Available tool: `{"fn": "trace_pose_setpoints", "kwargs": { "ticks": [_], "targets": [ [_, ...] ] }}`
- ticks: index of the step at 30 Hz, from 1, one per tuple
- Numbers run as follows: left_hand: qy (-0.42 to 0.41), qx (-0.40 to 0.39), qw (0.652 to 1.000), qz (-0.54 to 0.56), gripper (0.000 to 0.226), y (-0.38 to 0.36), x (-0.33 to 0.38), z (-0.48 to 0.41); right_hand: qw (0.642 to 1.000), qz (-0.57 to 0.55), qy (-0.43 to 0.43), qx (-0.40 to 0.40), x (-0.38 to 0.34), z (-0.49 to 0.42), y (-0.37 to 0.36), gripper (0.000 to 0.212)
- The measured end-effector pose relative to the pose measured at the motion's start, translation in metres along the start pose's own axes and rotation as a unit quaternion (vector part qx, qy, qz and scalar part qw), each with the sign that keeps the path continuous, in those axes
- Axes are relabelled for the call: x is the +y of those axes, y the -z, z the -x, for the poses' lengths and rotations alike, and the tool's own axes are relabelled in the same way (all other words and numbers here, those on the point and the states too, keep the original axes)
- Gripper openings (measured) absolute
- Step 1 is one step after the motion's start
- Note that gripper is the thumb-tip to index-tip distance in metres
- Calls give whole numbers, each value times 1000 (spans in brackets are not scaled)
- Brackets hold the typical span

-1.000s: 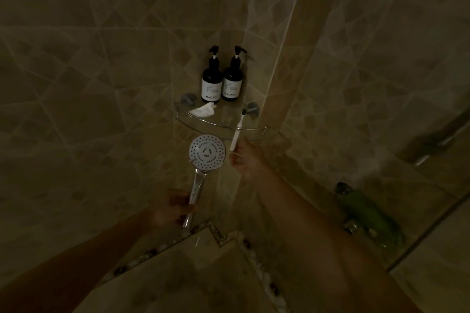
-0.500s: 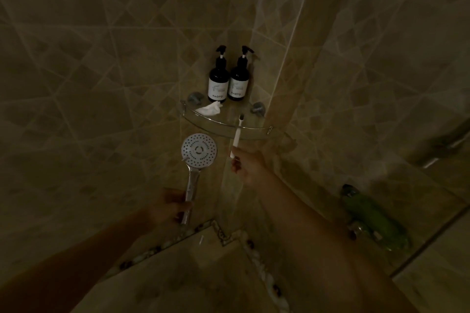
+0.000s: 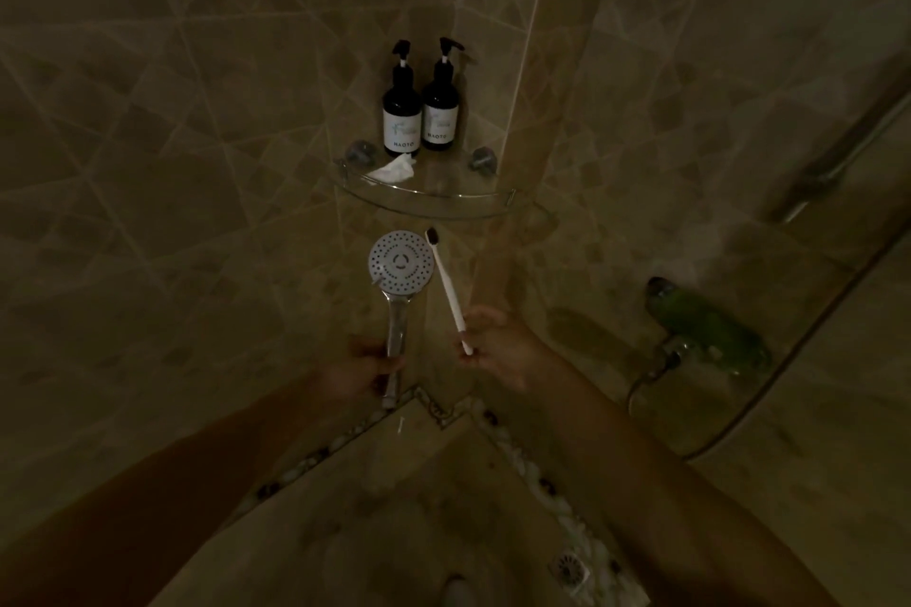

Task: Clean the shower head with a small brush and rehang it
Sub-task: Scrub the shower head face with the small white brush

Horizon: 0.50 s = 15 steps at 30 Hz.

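Note:
A chrome shower head [image 3: 402,268] with a round perforated face points toward me, held upright by its handle in my left hand [image 3: 362,367]. My right hand [image 3: 498,345] pinches the lower end of a small white brush [image 3: 447,287], a toothbrush with dark bristles at the top. The brush leans left, its bristle tip just beside the upper right rim of the shower head. The scene is dim.
A glass corner shelf [image 3: 434,202] above holds two dark pump bottles [image 3: 419,108] and a crumpled white tissue [image 3: 394,169]. A green-tinted tap fitting [image 3: 705,330] with a hose sits on the right wall. A floor drain [image 3: 569,569] lies below, near a pebble border.
My right hand has lifted the brush off the shelf edge and brought it down and left beside the shower head. The shower head stays in my left hand.

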<state>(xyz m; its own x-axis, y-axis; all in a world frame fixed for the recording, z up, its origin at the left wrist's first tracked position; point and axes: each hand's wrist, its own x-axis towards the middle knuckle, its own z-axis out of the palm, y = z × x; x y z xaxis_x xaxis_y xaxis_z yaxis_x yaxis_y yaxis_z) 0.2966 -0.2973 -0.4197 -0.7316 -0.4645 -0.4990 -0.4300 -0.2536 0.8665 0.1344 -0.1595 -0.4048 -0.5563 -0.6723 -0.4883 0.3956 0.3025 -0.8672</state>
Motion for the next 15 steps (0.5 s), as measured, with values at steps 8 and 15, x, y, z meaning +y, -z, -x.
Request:
{"fn": "trace_pose_setpoints", "kwargs": {
  "ticks": [8,15],
  "targets": [
    [109,-70,988,89,12,-26,-41,1,980,152,-65,112,78,46,3,29],
    [125,16,992,19,32,-46,-52,10,945,289,13,156,104,71,9,61]
  ]
}}
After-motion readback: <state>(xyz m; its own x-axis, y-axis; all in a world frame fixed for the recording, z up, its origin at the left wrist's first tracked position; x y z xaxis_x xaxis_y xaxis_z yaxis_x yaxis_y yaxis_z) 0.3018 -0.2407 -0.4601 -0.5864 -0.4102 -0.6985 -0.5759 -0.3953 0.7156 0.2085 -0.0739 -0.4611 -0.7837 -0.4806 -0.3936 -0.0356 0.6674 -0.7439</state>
